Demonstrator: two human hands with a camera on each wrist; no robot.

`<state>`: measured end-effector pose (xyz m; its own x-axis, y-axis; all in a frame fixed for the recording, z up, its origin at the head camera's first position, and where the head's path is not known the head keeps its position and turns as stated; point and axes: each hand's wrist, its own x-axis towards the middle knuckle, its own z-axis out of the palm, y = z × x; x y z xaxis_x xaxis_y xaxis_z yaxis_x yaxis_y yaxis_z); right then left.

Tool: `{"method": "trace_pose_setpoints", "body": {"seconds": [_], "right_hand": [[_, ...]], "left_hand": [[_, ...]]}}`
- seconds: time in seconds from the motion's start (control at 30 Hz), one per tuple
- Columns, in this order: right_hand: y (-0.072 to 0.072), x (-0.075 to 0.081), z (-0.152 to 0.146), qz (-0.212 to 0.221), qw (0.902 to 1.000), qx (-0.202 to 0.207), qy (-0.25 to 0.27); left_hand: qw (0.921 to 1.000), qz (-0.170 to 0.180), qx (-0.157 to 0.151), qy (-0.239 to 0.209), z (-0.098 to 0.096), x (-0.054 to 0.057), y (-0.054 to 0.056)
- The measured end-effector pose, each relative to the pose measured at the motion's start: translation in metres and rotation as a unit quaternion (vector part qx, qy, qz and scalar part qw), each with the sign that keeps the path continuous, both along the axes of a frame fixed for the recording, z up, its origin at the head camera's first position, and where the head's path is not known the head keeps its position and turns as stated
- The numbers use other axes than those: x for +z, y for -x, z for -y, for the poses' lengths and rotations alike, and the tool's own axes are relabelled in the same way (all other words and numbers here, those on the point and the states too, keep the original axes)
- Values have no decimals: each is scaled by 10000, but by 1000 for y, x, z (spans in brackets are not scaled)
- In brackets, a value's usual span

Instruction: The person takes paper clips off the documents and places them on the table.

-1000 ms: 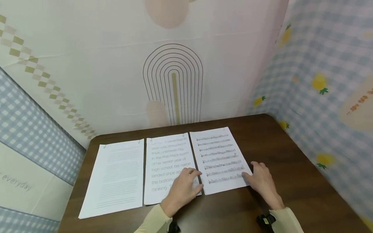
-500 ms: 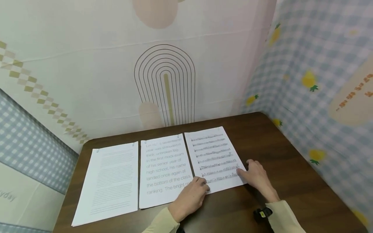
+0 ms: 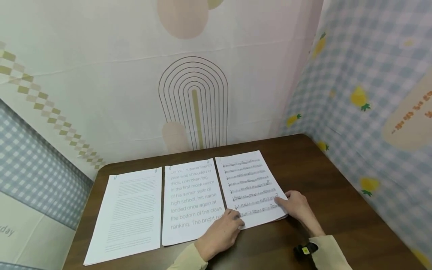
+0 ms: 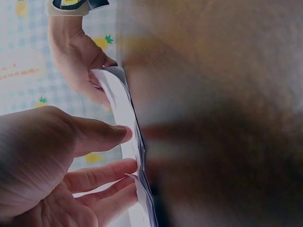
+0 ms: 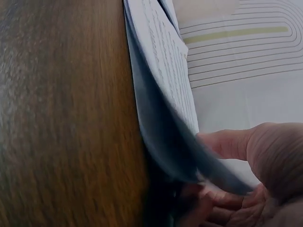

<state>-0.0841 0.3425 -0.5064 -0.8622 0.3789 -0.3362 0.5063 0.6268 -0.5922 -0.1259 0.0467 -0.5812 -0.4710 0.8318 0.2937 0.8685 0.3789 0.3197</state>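
The sheet music (image 3: 249, 183), a stack of white pages printed with staves, lies rightmost of three paper stacks. At its lower right corner my right hand (image 3: 297, 206) pinches the pages, thumb on top and fingers underneath. In the right wrist view that corner of the sheet music (image 5: 165, 109) bends up off the table, with a gap between its layers. My left hand (image 3: 221, 233) rests at the lower left corner, beside the large-print text pages (image 3: 189, 202). In the left wrist view my left fingers (image 4: 102, 176) touch the paper's near edge without being curled round it.
A third stack of small-print pages (image 3: 129, 217) lies at the left, with clips on its top edge. The dark brown wooden table (image 3: 324, 187) extends to the right and front. Patterned cloth (image 3: 270, 75) hangs behind and on both sides.
My left hand has moved from over the large-print text pages to the lower left corner of the sheet music. My right hand stays at the right corner, which is now slightly raised.
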Motion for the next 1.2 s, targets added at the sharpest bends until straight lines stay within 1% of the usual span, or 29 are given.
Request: {"method": "trace_pose_setpoints", "body": {"seconds": [0.07,0.1,0.13,0.2,0.23,0.3,0.33,0.37,0.43,0.47,0.53,0.6,0.67,0.73,0.8,0.87,0.97,1.0,1.07,1.17,1.2], "right_hand": [[1,-2,-1,-77,9999,12,149],[1,-3,-2,-113,9997,23,207],[0,-4,-2,-157,9995,58,263],[0,-7,-3,-255,9990,103,339],[-1,-8,-4,-323,9988,128,354],[-2,-10,-4,-453,9977,127,482],[-2,-11,-4,-520,9969,119,577],[-3,-11,-4,-583,9960,84,669],[-4,-12,-4,-686,9937,9,885],[-4,-13,-4,-709,9924,-44,1000],[-5,-14,-5,-745,9902,-152,1172],[-5,-15,-6,-775,9878,-276,1324],[-6,-16,-7,-813,9850,-386,1472],[-6,-16,-8,-875,9816,-478,1630],[-7,-15,-9,-934,9777,-544,1802],[-7,-13,-8,-976,9744,-602,1936],[-8,-10,-7,-1013,9693,-669,2138],[-8,-8,-6,-1015,9677,-695,2199],[-7,-5,-4,-1009,9641,-727,2344],[-6,1,0,-973,9616,-710,2468],[-6,4,2,-956,9607,-713,2508]], "left_hand": [[10000,35,13,4,0,1,0],[10000,62,21,58,0,5,-1],[10000,51,20,36,0,5,-1],[9999,61,51,111,2,16,-4],[9999,5,59,147,2,20,-4],[9996,108,119,215,5,34,-8],[9995,171,179,184,6,39,-9],[9990,291,276,195,7,47,-11],[9975,484,502,60,9,53,-11],[9957,665,649,-23,10,59,-13],[9913,908,912,-290,12,63,-12],[9842,1198,1121,-667,15,66,-10],[9724,1555,1270,-1189,20,68,-7],[9557,1899,1406,-1754,25,69,-4],[9392,2090,1552,-2240,30,69,0],[9253,2203,1736,-2552,34,68,4],[9053,2474,2061,-2772,41,68,9],[8958,2657,2177,-2821,43,69,11],[8738,3056,2376,-2943,47,69,14],[8352,3656,2599,-3181,52,69,18],[8241,3805,2644,-3257,53,70,20]]}}
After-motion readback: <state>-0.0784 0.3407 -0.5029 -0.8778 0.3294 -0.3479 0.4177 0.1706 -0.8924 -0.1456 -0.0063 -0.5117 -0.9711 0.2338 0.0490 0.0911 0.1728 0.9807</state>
